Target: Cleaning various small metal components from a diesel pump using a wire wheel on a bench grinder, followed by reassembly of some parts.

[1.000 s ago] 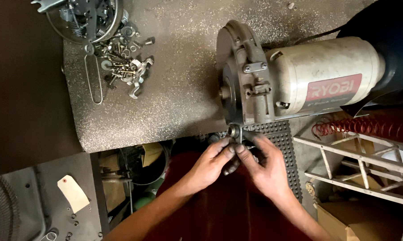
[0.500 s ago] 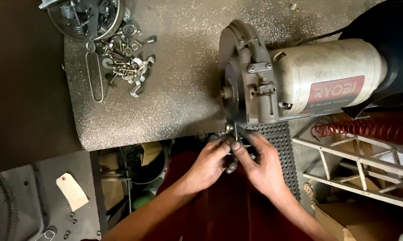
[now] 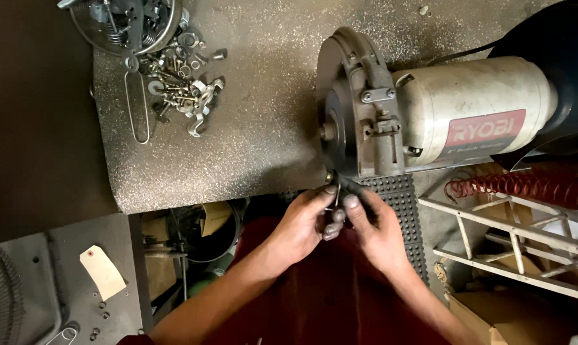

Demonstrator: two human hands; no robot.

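Note:
A bench grinder (image 3: 442, 121) with a cream motor body and a grey wheel guard (image 3: 353, 108) lies on a speckled grey worktop (image 3: 263, 96). Both my hands meet at the lower edge of the guard. My left hand (image 3: 302, 223) pinches a small metal part (image 3: 335, 195) by its fingertips. My right hand (image 3: 375, 227) grips the same small part from the right, thumb on top. The part is mostly hidden by my fingers, so its shape is unclear.
A pile of loose screws, nuts and brackets (image 3: 180, 83) lies at the worktop's back left, beside a round metal dish (image 3: 126, 22). A black studded mat (image 3: 404, 211) lies under the grinder. A red coil spring (image 3: 519, 185) and a metal rack (image 3: 513, 243) are at right. A paper tag (image 3: 102, 271) lies lower left.
My hands have stayed at the guard's lower edge, fingers shifting slightly on the small part. The view has drifted a little.

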